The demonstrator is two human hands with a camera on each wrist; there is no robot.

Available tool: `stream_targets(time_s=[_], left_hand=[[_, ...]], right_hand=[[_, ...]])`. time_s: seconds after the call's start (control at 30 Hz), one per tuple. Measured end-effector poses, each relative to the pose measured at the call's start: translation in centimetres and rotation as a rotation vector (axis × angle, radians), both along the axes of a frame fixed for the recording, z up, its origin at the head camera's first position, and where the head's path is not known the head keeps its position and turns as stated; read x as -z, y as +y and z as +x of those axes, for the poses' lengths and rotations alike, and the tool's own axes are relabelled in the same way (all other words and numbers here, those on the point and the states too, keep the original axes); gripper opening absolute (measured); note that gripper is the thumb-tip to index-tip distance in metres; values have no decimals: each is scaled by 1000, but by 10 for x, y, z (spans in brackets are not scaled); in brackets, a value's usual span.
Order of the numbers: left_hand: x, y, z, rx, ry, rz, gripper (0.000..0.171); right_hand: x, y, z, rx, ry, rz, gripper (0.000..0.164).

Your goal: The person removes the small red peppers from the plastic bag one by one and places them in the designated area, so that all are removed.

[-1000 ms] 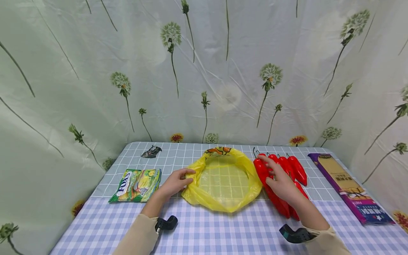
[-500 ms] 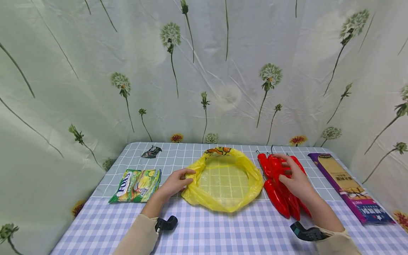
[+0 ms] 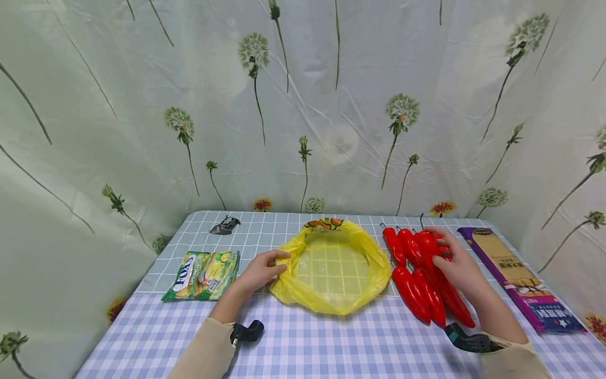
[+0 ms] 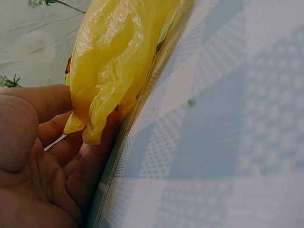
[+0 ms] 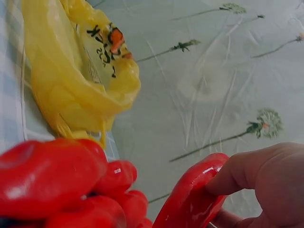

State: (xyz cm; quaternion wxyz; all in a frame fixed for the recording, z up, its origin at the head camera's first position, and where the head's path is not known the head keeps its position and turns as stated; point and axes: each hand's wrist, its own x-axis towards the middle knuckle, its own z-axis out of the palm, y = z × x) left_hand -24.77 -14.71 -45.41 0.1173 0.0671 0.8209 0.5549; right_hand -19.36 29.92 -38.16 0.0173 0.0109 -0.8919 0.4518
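In the head view my left hand [image 3: 260, 271] grips the left rim of a yellow plastic bag [image 3: 284, 295], spread open in a ring. The left wrist view shows the bag's crumpled edge [image 4: 102, 114] between the fingers. My right hand [image 3: 456, 263] holds a glossy red chili pepper [image 3: 428, 245], its dark stem pointing away, over the right side of a group of several similar red peppers [image 3: 411, 295]. In the right wrist view the thumb presses on the held pepper [image 5: 197, 190], which stands apart from the piled peppers [image 5: 47, 175].
To the left lie a green bag of FOX'S candy [image 3: 203, 276] and a small black packet [image 3: 224, 226]. A purple and tan pasta pack [image 3: 516, 279] lies at the right. Behind the checked tablecloth [image 3: 307, 347] hangs a dandelion-print curtain [image 3: 341, 105].
My right hand has shifted rightward with the pepper, from the group's left side to its right, uncovering peppers on the left. The left hand and yellow bag have stayed in place.
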Motion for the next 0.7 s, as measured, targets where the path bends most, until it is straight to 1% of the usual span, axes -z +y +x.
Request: stream_targets(time_s=[0.17, 0.3, 0.53, 0.7], left_hand=[[0, 0, 0, -4, 1, -7, 31], [0, 0, 0, -1, 3, -9, 31], [0, 0, 0, 1, 5, 2, 31], [0, 1, -1, -2, 4, -11, 30]], right_hand=[[1, 11, 0, 32, -2, 23, 75], [3, 20, -1, 60, -21, 39, 75], [11, 39, -2, 53, -48, 75, 74], [18, 50, -4, 51, -63, 105, 73]])
